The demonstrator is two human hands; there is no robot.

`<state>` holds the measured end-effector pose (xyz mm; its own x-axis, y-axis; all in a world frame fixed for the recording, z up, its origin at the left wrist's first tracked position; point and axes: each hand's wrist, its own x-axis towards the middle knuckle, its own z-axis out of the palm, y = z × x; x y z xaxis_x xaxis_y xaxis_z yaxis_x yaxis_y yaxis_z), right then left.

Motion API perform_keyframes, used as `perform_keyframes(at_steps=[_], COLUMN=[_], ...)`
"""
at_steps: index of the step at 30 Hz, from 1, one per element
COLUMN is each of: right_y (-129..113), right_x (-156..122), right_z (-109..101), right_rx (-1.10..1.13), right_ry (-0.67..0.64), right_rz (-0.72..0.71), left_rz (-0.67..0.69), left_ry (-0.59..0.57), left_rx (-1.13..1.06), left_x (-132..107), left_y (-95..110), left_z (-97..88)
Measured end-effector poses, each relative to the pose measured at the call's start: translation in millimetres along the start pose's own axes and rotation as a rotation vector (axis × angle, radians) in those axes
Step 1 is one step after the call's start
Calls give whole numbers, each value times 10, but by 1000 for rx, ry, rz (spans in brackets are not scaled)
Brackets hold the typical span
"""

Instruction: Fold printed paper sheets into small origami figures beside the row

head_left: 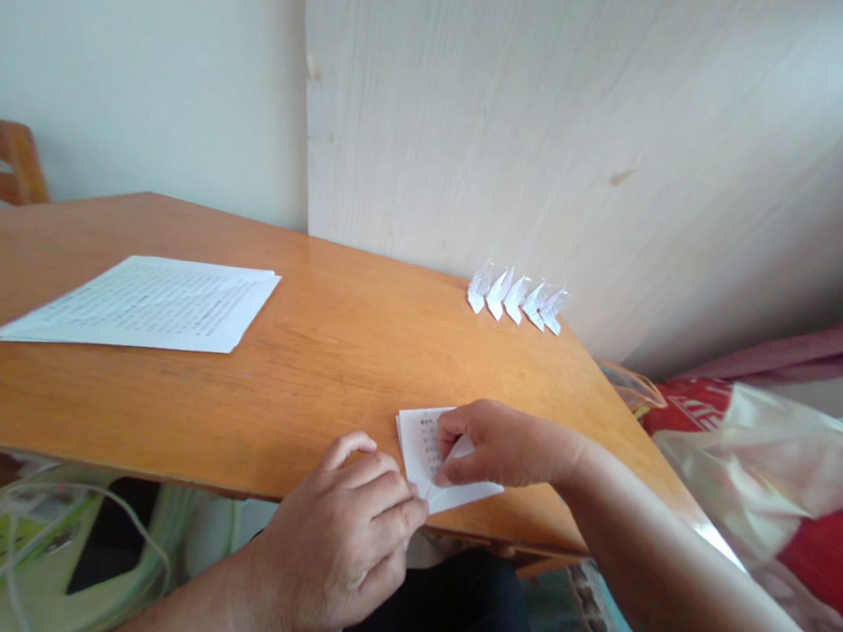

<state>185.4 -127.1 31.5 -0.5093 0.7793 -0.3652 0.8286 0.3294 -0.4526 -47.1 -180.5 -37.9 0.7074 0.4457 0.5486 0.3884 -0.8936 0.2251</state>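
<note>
A printed sheet of paper, folded into a small square point(425, 446), lies near the front edge of the wooden table. My right hand point(503, 446) is on top of it, fingers curled and closed, thumb and forefinger at the paper's folds. At the near left corner, my left hand point(359, 527) has its fingers bent together, with the tips at the paper's edge; its thumb is mostly hidden. Toward the back right of the table stand several small folded paper pieces point(515, 299) in a row, pointed and V-shaped.
A stack of printed sheets point(149, 302) lies on the left of the table point(331, 338). Behind it are a wall and a pale board point(483, 115). A wooden chair point(25, 163) is at far left. Cables and a dark flat object point(114, 535) sit below; bags point(785, 456) are at right.
</note>
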Motion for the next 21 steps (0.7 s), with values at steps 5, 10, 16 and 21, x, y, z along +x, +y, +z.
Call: perform_keyframes(at_steps=[5, 10, 16, 21], right_y=[-23, -6, 51, 131], right_x=[5, 7, 20, -21], right_z=[-9, 5, 30, 32], right_rx=[-35, -52, -38, 21], right_ry=[-2, 12, 21, 59], right_rz=[4, -11, -25, -15], left_rz=[7, 14, -13, -5], left_ry=[16, 4, -29, -32], left_rx=[-11, 17, 42, 56], left_x=[11, 37, 48, 30], left_y=[0, 6, 41, 44], left_z=[-5, -19, -17, -7])
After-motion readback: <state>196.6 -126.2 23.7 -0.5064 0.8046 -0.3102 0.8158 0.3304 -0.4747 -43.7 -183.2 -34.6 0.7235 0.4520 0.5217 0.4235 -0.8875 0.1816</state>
